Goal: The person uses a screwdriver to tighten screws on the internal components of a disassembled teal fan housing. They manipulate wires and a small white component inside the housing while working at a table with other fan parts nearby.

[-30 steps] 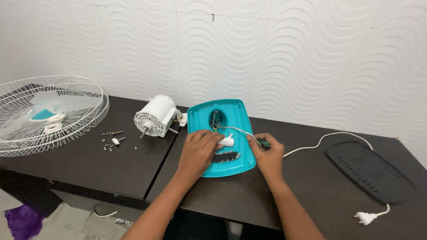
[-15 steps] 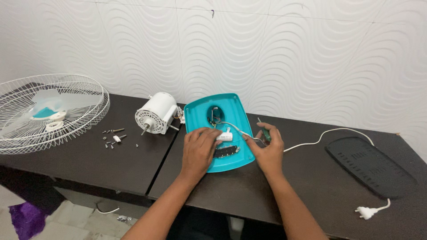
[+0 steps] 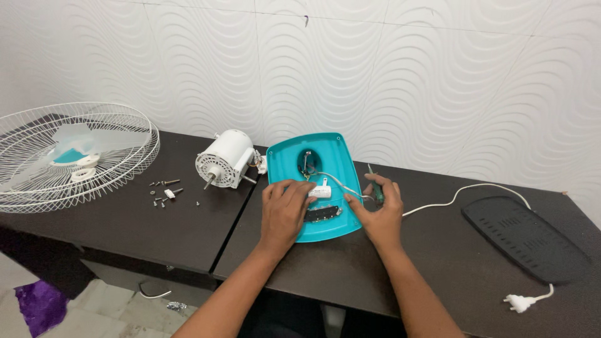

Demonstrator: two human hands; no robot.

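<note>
On the dark counter, a teal housing lies flat between the hands: the left hand rests palm-down on it, fingers spread loosely and touching a small white part, gripping nothing. The right hand, at the housing's right edge, is closed around a screwdriver. A white motor, screws and a wire grille lie to the left, and a black cover and plug to the right.

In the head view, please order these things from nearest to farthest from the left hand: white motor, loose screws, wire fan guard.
From the left hand:
1. White motor, just up and left of the hand.
2. Loose screws, farther left on the table.
3. Wire fan guard, at the far left end.
</note>
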